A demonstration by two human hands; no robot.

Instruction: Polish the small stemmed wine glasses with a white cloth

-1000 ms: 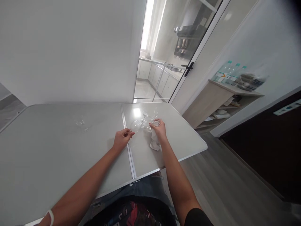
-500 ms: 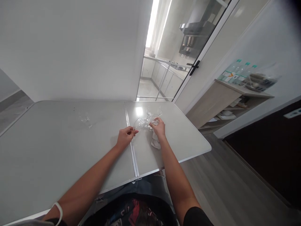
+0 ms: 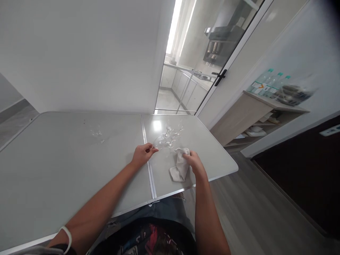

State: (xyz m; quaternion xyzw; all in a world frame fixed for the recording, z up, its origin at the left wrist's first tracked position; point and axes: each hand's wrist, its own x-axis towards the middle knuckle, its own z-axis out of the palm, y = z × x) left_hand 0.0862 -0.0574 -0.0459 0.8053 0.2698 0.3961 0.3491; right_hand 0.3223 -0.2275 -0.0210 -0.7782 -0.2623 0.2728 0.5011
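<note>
A white cloth point(image 3: 181, 167), grasped by the right hand point(image 3: 195, 162), is at the near side of the table point(image 3: 215, 156). Left of it, the left hand point(image 3: 145, 153) pinches the edge of a clear wine glass point(image 3: 159, 142), just beside other glassware point(image 3: 178, 134); bottles point(image 3: 273, 84) top the wooden shelf unit point(image 3: 239, 109) at far right.

Clear glasses point(image 3: 168, 134) sit grouped on the pale table point(image 3: 79, 170), a white cloth point(image 3: 181, 166) near them; farther left, perhaps another glass point(image 3: 97, 134)

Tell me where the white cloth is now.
In the head view, the right hand holds the white cloth right of the table seam, in front of the wine glasses.
</note>
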